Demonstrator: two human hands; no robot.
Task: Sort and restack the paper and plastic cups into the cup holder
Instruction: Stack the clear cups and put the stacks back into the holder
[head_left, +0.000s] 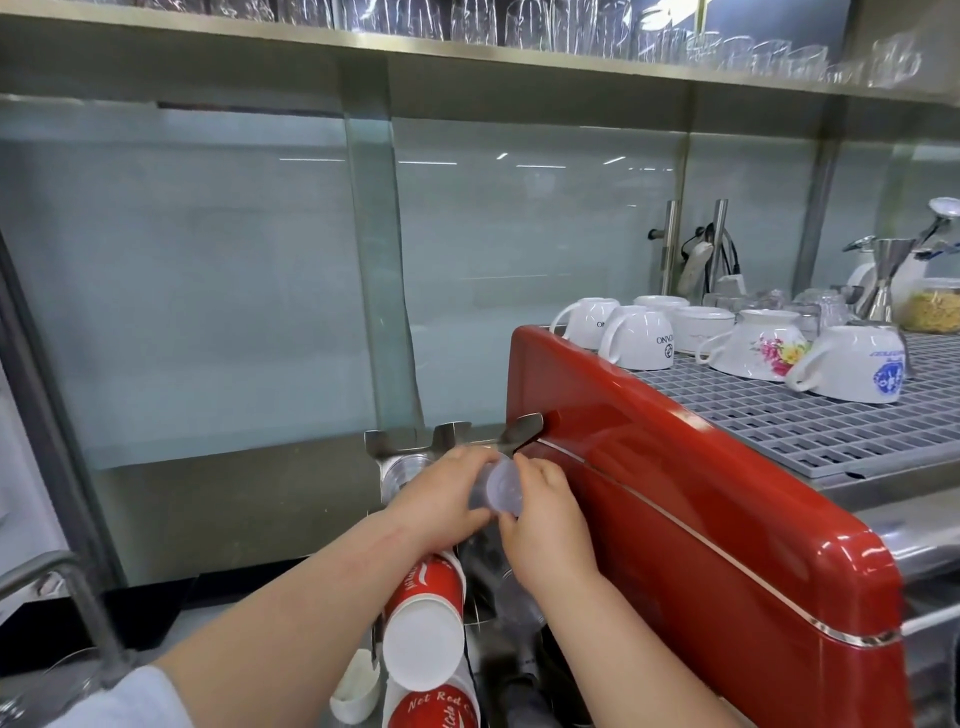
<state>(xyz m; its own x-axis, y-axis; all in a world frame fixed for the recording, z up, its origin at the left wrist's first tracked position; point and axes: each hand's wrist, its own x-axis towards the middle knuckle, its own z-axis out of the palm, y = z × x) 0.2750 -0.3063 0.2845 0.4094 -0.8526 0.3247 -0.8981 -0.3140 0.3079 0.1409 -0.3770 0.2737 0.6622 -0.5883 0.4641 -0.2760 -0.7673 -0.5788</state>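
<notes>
From above and behind the person's arms, both hands meet over the steel cup holder (415, 441) wedged beside the glossy red espresso machine (701, 519). The left hand (441, 499) curls round the side of a clear, cloudy plastic cup stack (503, 488), and the right hand (545, 514) pinches its near end with thumb and fingertips, so the stack lies tilted between the two hands with its round base turned toward us. This looks like the restacking step for the plastic cups: the stack is being steadied or nested before it goes into a slot. The next move probably calls for lining its far end up with an open tube just beyond the left hand and sliding it in without crushing the thin walls. Just past the left hand's knuckles, one tube of the holder shows a clear rim inside, seemingly plastic cups, though how many I cannot tell. Below the left wrist, red-and-white paper cups (423, 629) sit nested in a sloping row, white bases outward. Well beyond the right hand, upturned white ceramic cups (639, 338) rest on the machine's grey grid top.
</notes>
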